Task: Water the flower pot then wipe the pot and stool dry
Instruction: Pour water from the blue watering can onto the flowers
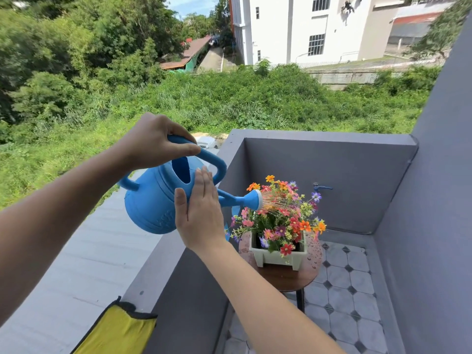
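Note:
A blue watering can is tilted to the right, and water sprays from its rose onto colourful flowers. They stand in a pale green square pot on a round brown stool whose top shows water drops. My left hand grips the can's top handle. My right hand lies flat, fingers straight, against the can's side. A yellow cloth with a dark edge lies on the balcony ledge at the lower left.
Grey balcony walls enclose a corner with a tiled floor. A blue tap sticks out of the back wall behind the flowers. The broad grey ledge runs along the left, with greenery and a white building beyond.

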